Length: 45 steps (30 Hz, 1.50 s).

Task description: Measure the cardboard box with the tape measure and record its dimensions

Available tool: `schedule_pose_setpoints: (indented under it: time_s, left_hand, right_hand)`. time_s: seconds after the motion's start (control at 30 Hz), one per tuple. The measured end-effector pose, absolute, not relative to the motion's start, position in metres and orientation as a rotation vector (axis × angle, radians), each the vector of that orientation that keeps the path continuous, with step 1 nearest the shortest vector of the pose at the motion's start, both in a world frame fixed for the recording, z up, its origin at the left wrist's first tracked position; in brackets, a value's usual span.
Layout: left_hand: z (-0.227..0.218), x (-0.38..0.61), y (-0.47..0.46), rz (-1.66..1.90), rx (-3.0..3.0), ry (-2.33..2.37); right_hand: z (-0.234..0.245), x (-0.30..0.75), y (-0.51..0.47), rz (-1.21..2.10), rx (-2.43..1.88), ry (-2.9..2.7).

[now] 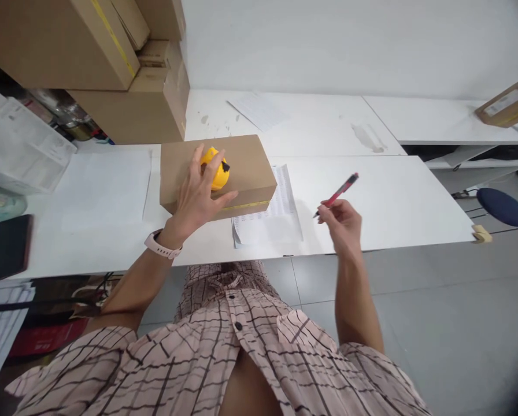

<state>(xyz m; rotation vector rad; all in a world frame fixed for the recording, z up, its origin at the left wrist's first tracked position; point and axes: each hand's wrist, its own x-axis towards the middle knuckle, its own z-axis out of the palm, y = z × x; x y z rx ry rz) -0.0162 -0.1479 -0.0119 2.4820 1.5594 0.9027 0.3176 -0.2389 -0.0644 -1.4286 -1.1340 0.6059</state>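
Observation:
A closed cardboard box (248, 162) lies on the white table, a yellow strip along its near side. My left hand (198, 193) is on top of it, fingers curved over a yellow tape measure (219, 177) with a black part. The thumb reaches out across the box top, apart from the tape measure. To the right, above the tabletop, my right hand (343, 222) grips a red and black pen (340, 189), its tip pointing down to the left. Printed sheets (280, 216) lie partly beneath the box, between it and my right hand.
Large cardboard boxes (124, 112) are stacked at the back left. A white sheet (105, 188) and a dark phone (8, 248) lie on the left. Another paper (256, 110) rests near the wall. A small box (508, 107) and a blue stool (503, 207) stand far right.

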Motion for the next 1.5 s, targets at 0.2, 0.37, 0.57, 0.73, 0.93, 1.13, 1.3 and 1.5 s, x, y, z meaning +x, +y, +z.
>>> schedule_pose_setpoints:
  time_s: [0.2, 0.37, 0.57, 0.73, 0.93, 1.13, 1.3, 1.5]
  left_hand:
    - [-0.007, -0.001, -0.131, 0.843, 2.515, 1.612]
    - [-0.034, 0.006, -0.157, 1.177, 2.553, 1.382]
    - [-0.113, 0.041, -0.215, 0.542, 2.582, 0.887]
    - [-0.141, 0.064, -0.232, 0.169, 2.652, 0.982]
    - [-0.142, 0.075, -0.239, 0.123, 2.759, 1.113]
    - [-0.148, 0.075, -0.239, 0.184, 2.82, 1.133]
    - [-0.151, 0.074, -0.239, 0.207, 2.833, 1.139]
    - [-0.151, 0.074, -0.24, 0.218, 2.845, 1.135]
  right_hand:
    - [-0.11, 0.24, -0.214, 0.817, -1.283, -0.949]
    - [-0.133, 0.226, -0.206, 0.863, -1.379, -0.942]
    - [-0.144, 0.227, -0.211, 0.889, -1.412, -0.942]
    - [-0.14, 0.228, -0.212, 0.872, -1.441, -0.973]
    - [-0.144, 0.228, -0.212, 0.958, -1.412, -1.0]
    - [-0.146, 0.225, -0.205, 0.783, -1.513, -1.021]
    - [-0.145, 0.224, -0.199, 0.723, -1.555, -1.135]
    - [-0.15, 0.225, -0.198, 0.709, -1.571, -1.21]
